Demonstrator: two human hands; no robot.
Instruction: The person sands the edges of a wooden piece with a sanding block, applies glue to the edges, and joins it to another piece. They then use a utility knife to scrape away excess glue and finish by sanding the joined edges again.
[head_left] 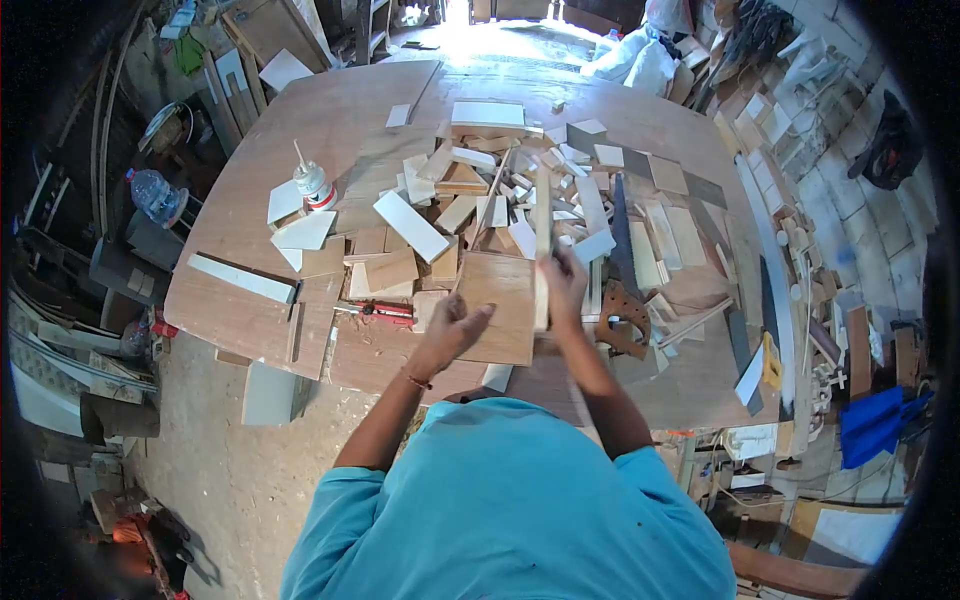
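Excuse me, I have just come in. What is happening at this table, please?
A person in a blue shirt holds a wooden panel with the left hand. The right hand grips a long wooden strip beside the panel's right edge. Beyond them, many wood pieces lie heaped on the table; a handsaw lies to the right.

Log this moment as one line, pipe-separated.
left hand: holding wooden board | right hand: holding pale wood strip, beside board's right edge | nearby: handsaw, white bottle
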